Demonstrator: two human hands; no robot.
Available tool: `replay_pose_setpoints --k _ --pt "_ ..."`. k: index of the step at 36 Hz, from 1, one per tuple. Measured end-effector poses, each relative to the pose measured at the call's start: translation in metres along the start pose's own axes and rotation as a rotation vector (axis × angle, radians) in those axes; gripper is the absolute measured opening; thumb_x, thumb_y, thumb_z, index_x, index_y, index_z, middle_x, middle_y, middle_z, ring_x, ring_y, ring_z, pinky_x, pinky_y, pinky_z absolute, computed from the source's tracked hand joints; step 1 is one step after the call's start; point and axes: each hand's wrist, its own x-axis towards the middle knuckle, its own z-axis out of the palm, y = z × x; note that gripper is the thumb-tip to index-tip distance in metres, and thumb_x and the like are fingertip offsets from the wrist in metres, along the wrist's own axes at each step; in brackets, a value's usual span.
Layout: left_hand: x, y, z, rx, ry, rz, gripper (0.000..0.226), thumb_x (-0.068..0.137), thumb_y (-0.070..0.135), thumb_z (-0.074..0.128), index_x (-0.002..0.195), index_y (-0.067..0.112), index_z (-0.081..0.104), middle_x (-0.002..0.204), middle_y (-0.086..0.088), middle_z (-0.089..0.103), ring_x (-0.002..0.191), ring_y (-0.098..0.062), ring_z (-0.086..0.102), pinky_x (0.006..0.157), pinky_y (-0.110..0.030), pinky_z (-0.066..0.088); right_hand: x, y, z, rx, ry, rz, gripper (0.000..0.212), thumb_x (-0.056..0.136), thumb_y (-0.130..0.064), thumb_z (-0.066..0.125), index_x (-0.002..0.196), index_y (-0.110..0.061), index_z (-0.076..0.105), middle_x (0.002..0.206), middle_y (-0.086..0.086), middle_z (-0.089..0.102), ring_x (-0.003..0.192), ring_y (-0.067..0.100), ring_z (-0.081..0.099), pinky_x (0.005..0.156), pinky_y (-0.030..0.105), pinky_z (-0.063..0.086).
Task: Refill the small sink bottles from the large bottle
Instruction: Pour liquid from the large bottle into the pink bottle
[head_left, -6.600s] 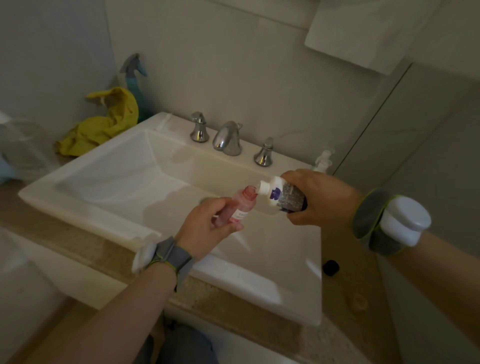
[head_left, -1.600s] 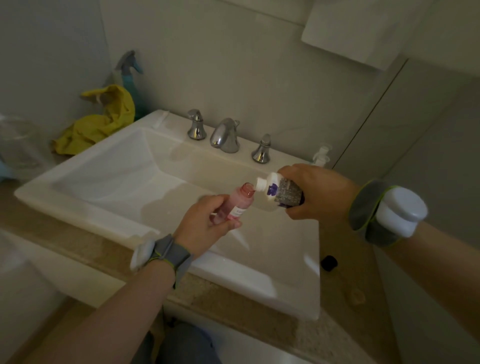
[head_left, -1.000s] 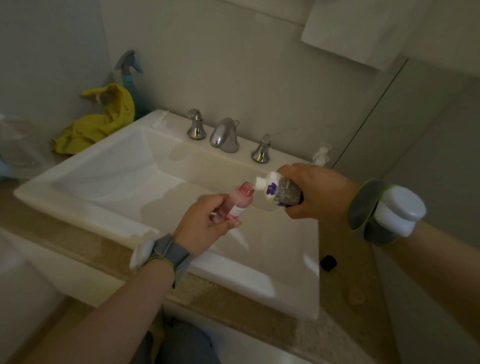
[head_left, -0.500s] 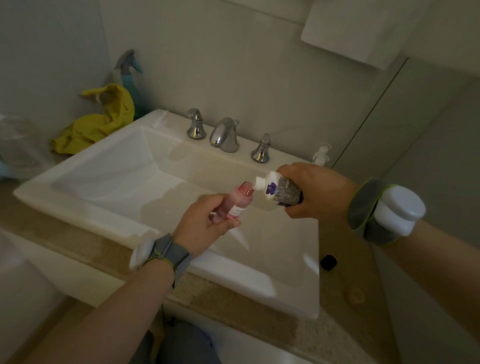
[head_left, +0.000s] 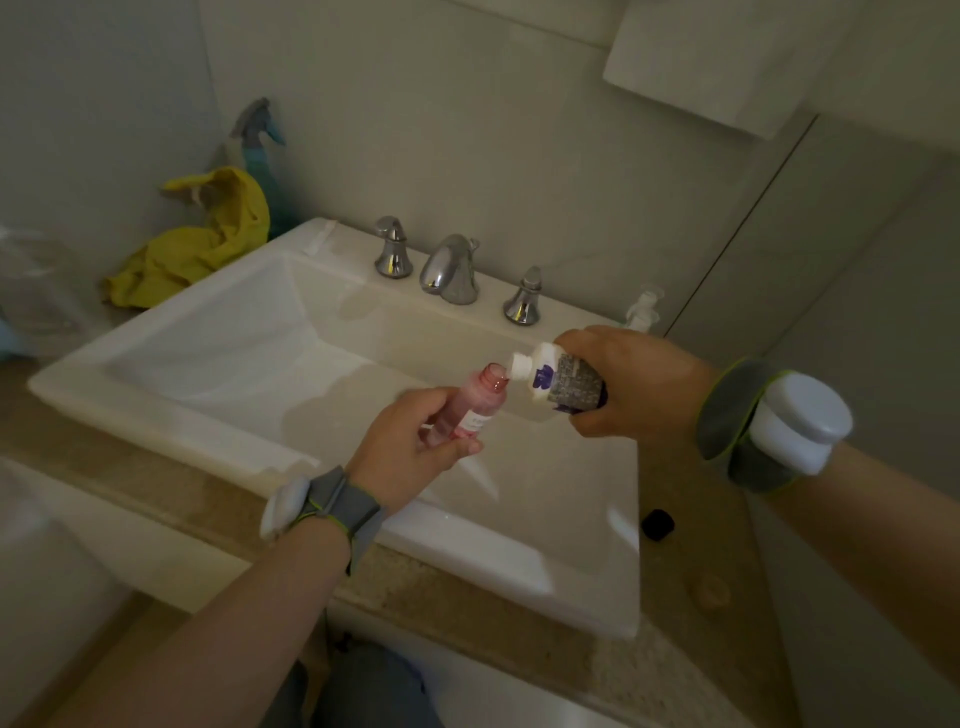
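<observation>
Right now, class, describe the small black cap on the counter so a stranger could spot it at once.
Find the white rectangular sink, then the beige stone counter along its right side. There, just off the sink's right edge, lies the small black cap. It is the only dark object on that pale strip.

The small bottle (head_left: 470, 410), pink and uncapped with a white label, tilts rightward in the left hand (head_left: 410, 452). The large bottle (head_left: 561, 382), white with a purple mark, lies nearly level in the right hand (head_left: 634, 384), spout at the pink mouth.
</observation>
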Motion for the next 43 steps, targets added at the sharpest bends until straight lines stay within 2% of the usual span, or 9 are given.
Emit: replay_pose_setpoints --k 10,14,20,23,30,34,36,40,43 --pt "0.000 0.003 0.000 -0.010 -0.019 -0.004 0.042 0.069 0.031 0.074 0.108 0.018 0.065 0.098 -0.006 0.066 0.085 -0.015 0.065 0.073 -0.034 0.056 -0.002 0.000 0.003 0.029 0.004 0.004 0.053 0.073 -0.036 0.071 0.118 -0.020 0.048 0.104 0.003 0.055 0.090 0.021 0.055 0.077 0.033 0.047" --pt "0.000 0.005 0.001 -0.038 -0.014 0.004 0.034 0.076 0.011 0.077 0.107 0.011 0.065 0.097 -0.015 0.065 0.078 -0.019 0.063 0.067 -0.029 0.055 -0.002 0.000 0.003 0.025 0.008 0.005 0.056 0.073 -0.036 0.071 0.121 -0.021 0.048 0.105 0.002 0.055 0.093 0.022 0.055 0.080 0.035 0.048" --pt "-0.001 0.003 0.000 -0.023 -0.022 -0.006 0.043 0.070 0.028 0.075 0.109 0.014 0.065 0.096 -0.010 0.065 0.081 -0.012 0.064 0.068 -0.029 0.056 -0.002 0.001 0.006 0.045 0.019 0.004 0.052 0.072 -0.035 0.071 0.117 -0.020 0.049 0.103 0.003 0.055 0.091 0.023 0.056 0.079 0.038 0.049" --pt "0.000 0.003 -0.001 -0.016 -0.032 -0.006 0.038 0.074 0.022 0.077 0.109 0.015 0.065 0.099 -0.010 0.065 0.083 -0.012 0.063 0.068 -0.026 0.056 -0.003 0.001 0.008 0.080 0.035 0.008 0.053 0.072 -0.034 0.072 0.119 -0.021 0.049 0.105 0.003 0.055 0.092 0.022 0.055 0.080 0.037 0.049" --pt "-0.001 0.003 -0.003 0.031 -0.047 -0.022 0.050 0.063 0.048 0.070 0.107 0.023 0.063 0.094 -0.004 0.069 0.081 -0.016 0.067 0.073 -0.037 0.056 -0.011 -0.001 0.018 0.339 0.136 0.008 0.048 0.072 -0.033 0.075 0.113 -0.019 0.053 0.104 0.002 0.059 0.093 0.020 0.057 0.083 0.035 0.048" --pt "0.000 0.004 -0.002 0.055 -0.036 -0.040 0.039 0.065 0.039 0.074 0.101 0.029 0.061 0.092 -0.003 0.070 0.078 -0.019 0.067 0.072 -0.038 0.055 -0.019 0.002 0.024 0.475 0.168 0.029 0.052 0.074 -0.033 0.075 0.119 -0.022 0.052 0.107 -0.002 0.059 0.094 0.015 0.056 0.084 0.030 0.048" --pt "0.000 0.004 -0.001 0.054 -0.040 -0.047 0.037 0.066 0.035 0.077 0.098 0.028 0.061 0.091 -0.003 0.069 0.078 -0.019 0.067 0.070 -0.032 0.054 -0.023 0.002 0.029 0.540 0.186 0.050 0.051 0.075 -0.032 0.075 0.119 -0.025 0.051 0.104 -0.006 0.060 0.091 0.009 0.056 0.081 0.024 0.048" --pt "0.000 0.003 -0.001 0.082 -0.040 -0.056 0.035 0.070 0.024 0.082 0.096 0.023 0.060 0.089 -0.002 0.069 0.077 -0.020 0.066 0.066 -0.024 0.049 -0.034 0.005 0.037 0.728 0.247 0.131 0.048 0.076 -0.026 0.076 0.111 -0.036 0.044 0.095 -0.024 0.056 0.086 -0.015 0.055 0.073 0.003 0.046" --pt "-0.001 0.003 0.000 0.068 -0.064 -0.068 0.035 0.068 0.026 0.082 0.094 0.023 0.058 0.089 -0.002 0.070 0.078 -0.018 0.068 0.070 -0.029 0.053 -0.044 0.013 0.042 0.907 0.328 0.212 0.048 0.075 -0.026 0.076 0.111 -0.038 0.047 0.104 -0.020 0.061 0.092 -0.007 0.060 0.076 0.011 0.050"
